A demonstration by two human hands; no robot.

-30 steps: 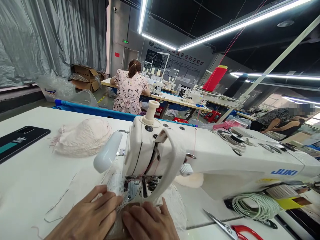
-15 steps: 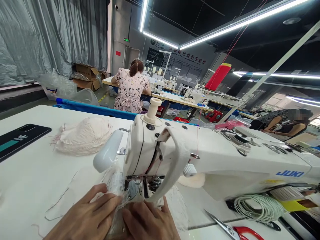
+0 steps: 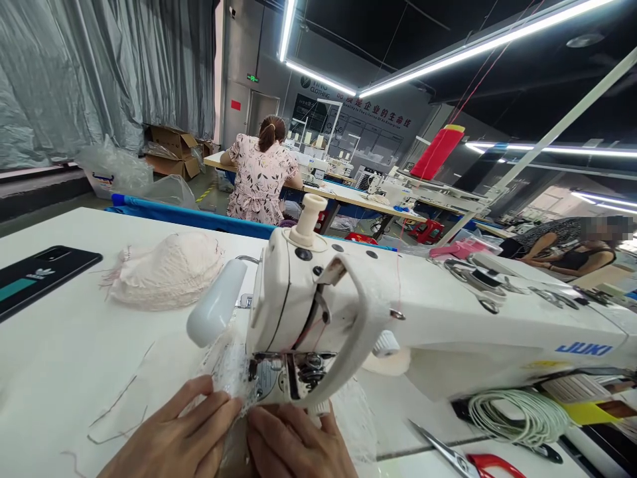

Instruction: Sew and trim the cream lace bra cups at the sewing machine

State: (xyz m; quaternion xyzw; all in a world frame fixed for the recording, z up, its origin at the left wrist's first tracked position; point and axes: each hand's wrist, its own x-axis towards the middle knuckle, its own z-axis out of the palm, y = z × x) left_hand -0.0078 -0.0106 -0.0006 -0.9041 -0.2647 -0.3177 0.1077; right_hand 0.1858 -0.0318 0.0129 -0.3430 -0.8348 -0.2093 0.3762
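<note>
A white JUKI sewing machine (image 3: 428, 292) fills the middle and right. White lace fabric (image 3: 229, 365) runs beneath its head and down between my hands. My left hand (image 3: 182, 425) presses its closed fingertips on the lace, left of the needle area. Just below the machine head, my right hand (image 3: 296, 438) has its fingers curled together on the same fabric; the fingertips are partly hidden. More lace (image 3: 355, 411) spreads to the right of that hand. A cream padded cup piece (image 3: 166, 272) lies on the table behind my left hand.
A black phone (image 3: 50, 272) lies at the left. Red-handled scissors (image 3: 458, 458) and a coil of pale cord (image 3: 517, 415) are at the lower right. A red thread cone (image 3: 438, 153) stands behind the machine. One person (image 3: 261, 172) sits ahead; others are at the far right.
Both hands stay on the lace and have shifted only slightly. The view has moved a little, so the machine appears slightly further right.
</note>
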